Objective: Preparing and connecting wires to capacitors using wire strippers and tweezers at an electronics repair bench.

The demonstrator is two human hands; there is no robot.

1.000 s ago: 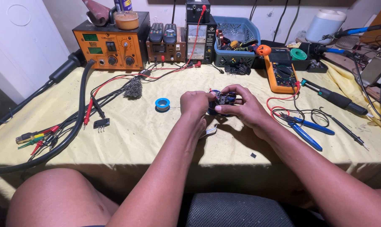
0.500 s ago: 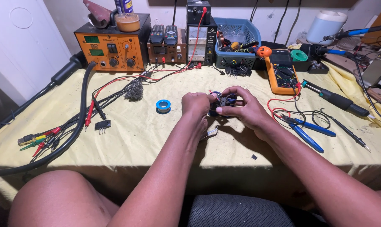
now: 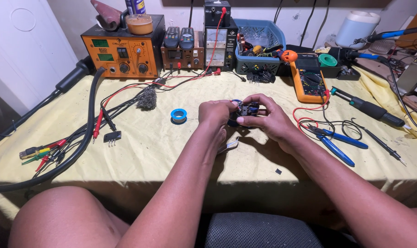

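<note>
Both my hands meet over the middle of the yellow-covered table (image 3: 162,151). My left hand (image 3: 216,115) and my right hand (image 3: 265,118) together grip a small dark electronic part (image 3: 246,110) with blue and metal bits on it, held just above the cloth. The fingers hide most of the part. A thin white strip (image 3: 230,145) lies on the cloth under my left wrist. A blue solder spool (image 3: 178,115) sits just left of my left hand.
An orange station (image 3: 121,53), a power supply (image 3: 220,46) and a blue basket (image 3: 259,46) line the back. An orange multimeter (image 3: 309,80), blue pliers (image 3: 338,143), a soldering iron (image 3: 367,108) and probes lie right; a cable bundle (image 3: 79,138) lies left.
Hardly anything differs: my hands stay together on the small part in the same spot, with only slight finger shifts.
</note>
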